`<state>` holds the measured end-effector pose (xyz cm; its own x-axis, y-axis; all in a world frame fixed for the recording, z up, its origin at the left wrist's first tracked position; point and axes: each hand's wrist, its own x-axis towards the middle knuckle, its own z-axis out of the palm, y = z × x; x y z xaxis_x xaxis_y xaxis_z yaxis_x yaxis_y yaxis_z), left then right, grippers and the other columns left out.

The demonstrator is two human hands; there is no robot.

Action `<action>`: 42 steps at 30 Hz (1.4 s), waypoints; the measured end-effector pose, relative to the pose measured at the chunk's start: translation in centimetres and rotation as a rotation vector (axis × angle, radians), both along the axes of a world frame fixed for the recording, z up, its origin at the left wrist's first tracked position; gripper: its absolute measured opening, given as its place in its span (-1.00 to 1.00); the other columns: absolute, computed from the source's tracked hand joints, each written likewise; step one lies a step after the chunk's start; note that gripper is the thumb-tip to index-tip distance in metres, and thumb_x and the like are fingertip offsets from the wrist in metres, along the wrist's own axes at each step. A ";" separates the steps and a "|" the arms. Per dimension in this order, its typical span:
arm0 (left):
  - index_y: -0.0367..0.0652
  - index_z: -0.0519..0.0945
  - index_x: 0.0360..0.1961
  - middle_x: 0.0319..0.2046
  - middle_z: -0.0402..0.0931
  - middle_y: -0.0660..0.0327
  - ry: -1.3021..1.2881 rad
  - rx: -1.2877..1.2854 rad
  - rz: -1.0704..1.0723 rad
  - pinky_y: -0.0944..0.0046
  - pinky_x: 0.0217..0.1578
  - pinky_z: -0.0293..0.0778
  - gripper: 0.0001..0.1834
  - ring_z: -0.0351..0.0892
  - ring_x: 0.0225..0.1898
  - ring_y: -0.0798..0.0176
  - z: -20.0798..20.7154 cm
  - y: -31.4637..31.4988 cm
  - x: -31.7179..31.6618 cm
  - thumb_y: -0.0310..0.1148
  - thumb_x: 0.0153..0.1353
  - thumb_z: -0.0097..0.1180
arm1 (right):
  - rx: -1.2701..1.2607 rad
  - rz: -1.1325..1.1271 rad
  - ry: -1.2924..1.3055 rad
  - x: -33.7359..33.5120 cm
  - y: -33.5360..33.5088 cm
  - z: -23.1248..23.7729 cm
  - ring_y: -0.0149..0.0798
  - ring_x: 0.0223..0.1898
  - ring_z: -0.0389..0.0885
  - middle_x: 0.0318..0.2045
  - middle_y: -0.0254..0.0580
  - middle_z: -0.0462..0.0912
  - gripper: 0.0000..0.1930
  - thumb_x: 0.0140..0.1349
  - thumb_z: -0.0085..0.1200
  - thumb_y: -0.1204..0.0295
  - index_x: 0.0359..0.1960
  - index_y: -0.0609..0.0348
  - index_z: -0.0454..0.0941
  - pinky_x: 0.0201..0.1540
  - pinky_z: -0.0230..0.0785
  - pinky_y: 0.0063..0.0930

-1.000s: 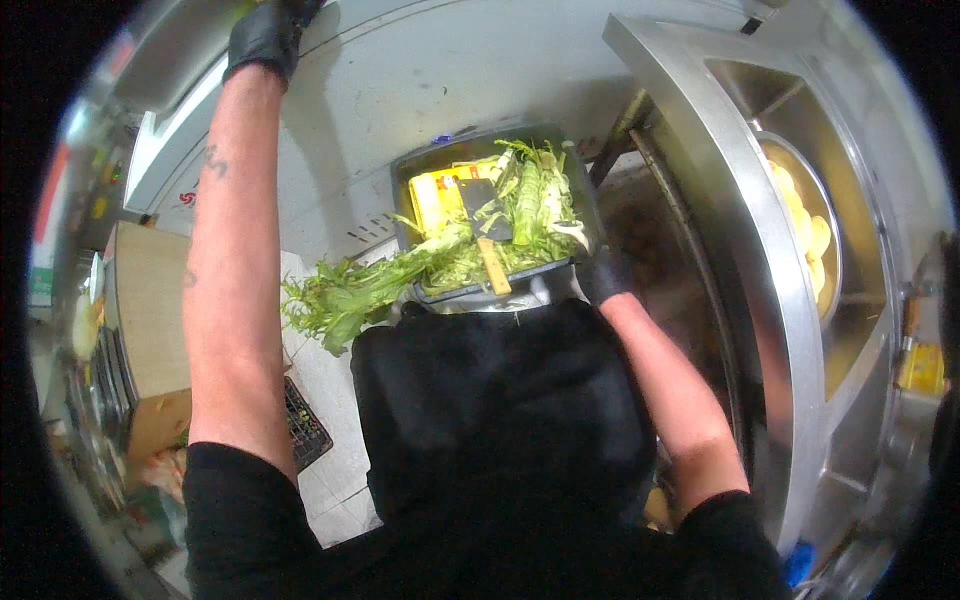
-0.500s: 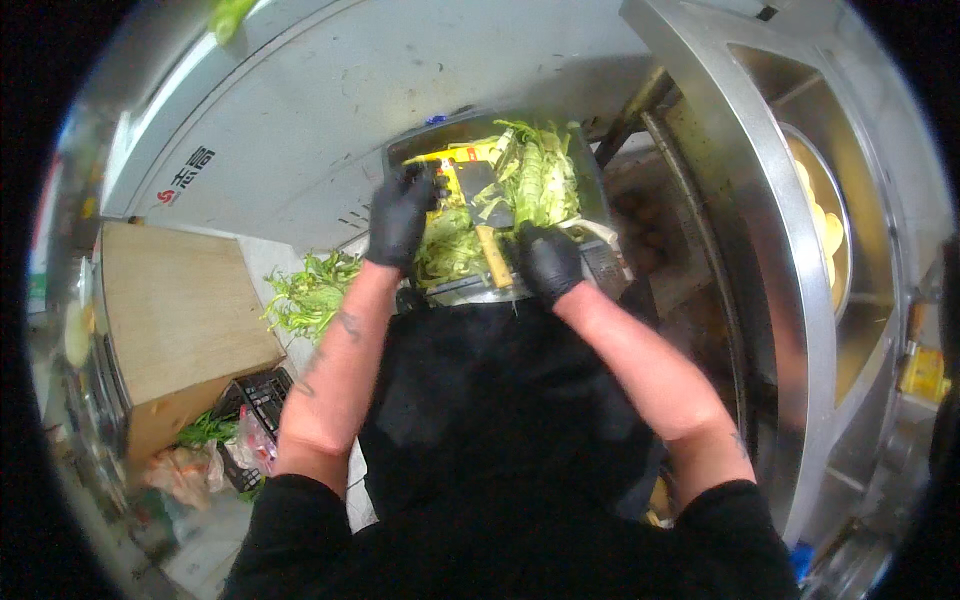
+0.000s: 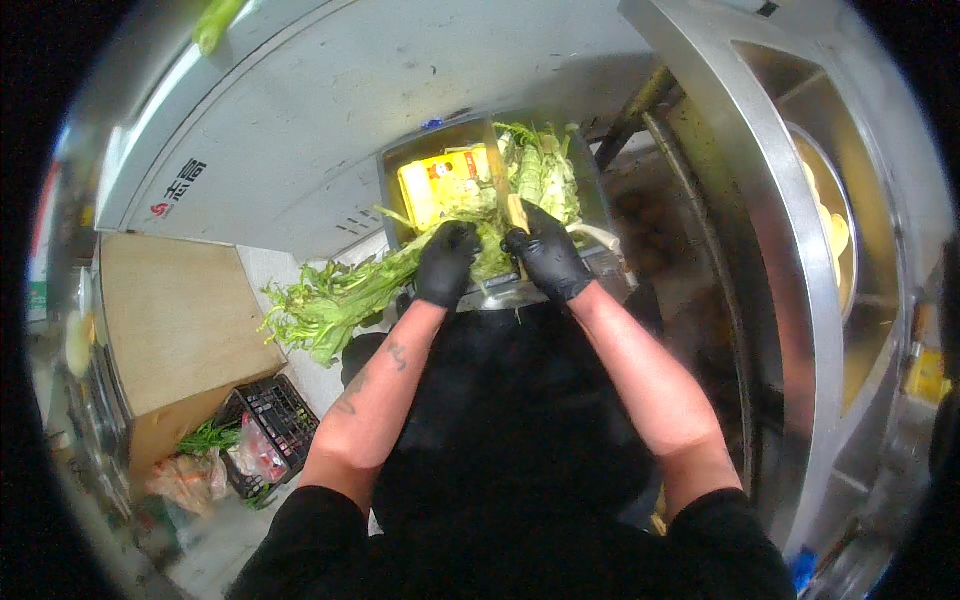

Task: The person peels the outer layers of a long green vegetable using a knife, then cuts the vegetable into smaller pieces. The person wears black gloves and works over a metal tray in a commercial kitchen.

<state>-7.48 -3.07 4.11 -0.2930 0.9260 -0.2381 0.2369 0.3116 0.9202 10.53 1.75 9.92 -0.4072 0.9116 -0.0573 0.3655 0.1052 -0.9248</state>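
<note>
My left hand (image 3: pixel 447 265), in a black glove, is closed around the stalk end of a bunch of leafy greens (image 3: pixel 345 292). The leaves trail off to the left, past the bin. In my right hand (image 3: pixel 553 260), also gloved in black, is a cleaver (image 3: pixel 517 212), gripped by its pale wooden handle. Its blade points away from me and shows nearly edge-on. Both hands are above the near side of a grey bin (image 3: pixel 595 175). Inside lie a yellow printed package (image 3: pixel 440 188) and cut leafy greens (image 3: pixel 548 180).
A pale metal cabinet (image 3: pixel 330 120) borders the bin at the back. At right stands a steel-framed counter (image 3: pixel 790 200) with a round bowl of yellow pieces (image 3: pixel 838 235). To the left are a cardboard box (image 3: pixel 180 320) and a black crate (image 3: pixel 275 420) beside plastic bags.
My right hand has taken up the cleaver and turned its blade nearly edge-on. My left hand has moved right and nearer, and now grips the bunch of greens, whose leaves have shifted.
</note>
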 end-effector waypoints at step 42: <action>-0.18 0.43 0.19 0.07 0.53 0.03 -1.603 -0.277 0.121 -0.03 -0.01 0.61 -0.56 0.58 0.02 0.03 -0.2 3.3 3.8 -0.10 0.47 -0.12 | 0.633 0.117 -0.709 0.9 -3.2 0.2 0.05 -0.48 0.67 -0.48 -0.01 0.65 -0.92 0.13 0.05 0.46 -0.42 0.13 0.59 -0.43 0.52 -0.12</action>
<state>-3.65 0.23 3.87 0.3403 0.7970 -0.4990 -0.8902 0.4440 0.1020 11.43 -1.46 10.07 -0.5577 0.8137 0.1637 0.7740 0.5811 -0.2513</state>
